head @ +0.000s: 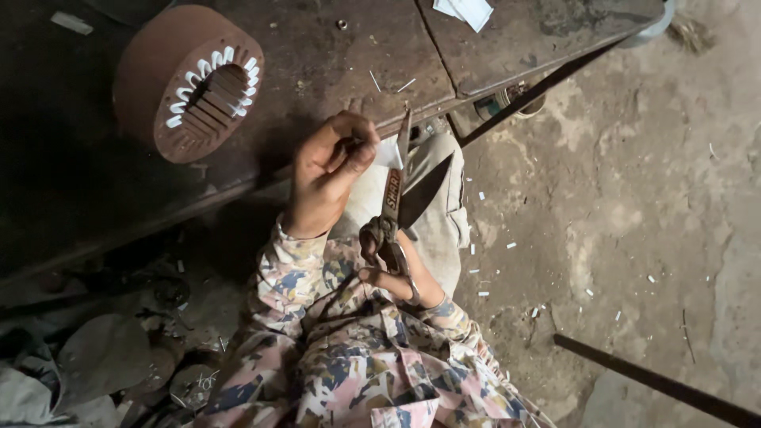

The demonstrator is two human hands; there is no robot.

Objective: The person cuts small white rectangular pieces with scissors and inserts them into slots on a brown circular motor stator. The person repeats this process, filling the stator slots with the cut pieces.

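My left hand pinches a small white paper piece just below the edge of the dark workbench. My right hand grips the handles of large scissors, whose blades are spread apart around the paper. On the bench at the upper left lies a round brown motor stator with white paper strips lining its inner slots.
White paper sheets lie at the bench's far edge. Small paper offcuts litter the concrete floor on the right. A dark rod lies at lower right. Metal parts and rags crowd the lower left.
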